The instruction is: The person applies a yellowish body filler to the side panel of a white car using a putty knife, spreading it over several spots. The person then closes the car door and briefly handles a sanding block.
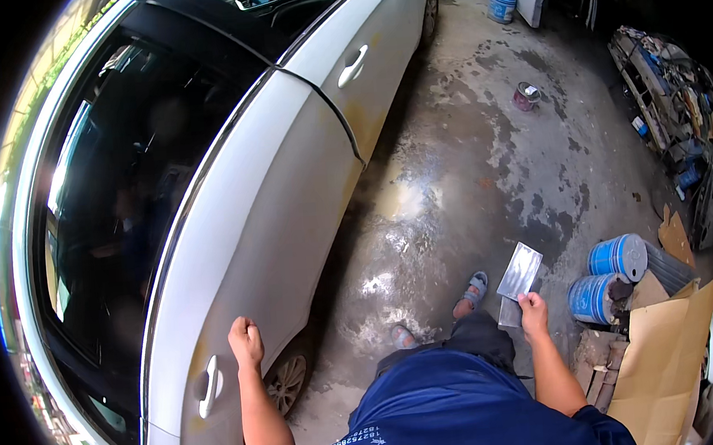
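My left hand [247,343] is curled closed beside the white car's rear door [260,204], just above and to the right of its door handle [210,387]. Whatever its fingers hold, if anything, is hidden. Out to the right, my right hand [533,316] grips a shiny grey sheet [519,270] by its lower corner. A duller grey flap hangs below that, and I cannot tell whether it is the same sheet folded or a second one. Yellowish patches show on the car's paint near both door handles.
The car fills the left side, its rear wheel [287,383] low beside my left forearm. At right stand blue-and-white buckets [618,257] and a brown cardboard piece [662,358]. A dark red can [526,96] and another blue bucket [502,6] stand farther off on the stained concrete floor [467,149].
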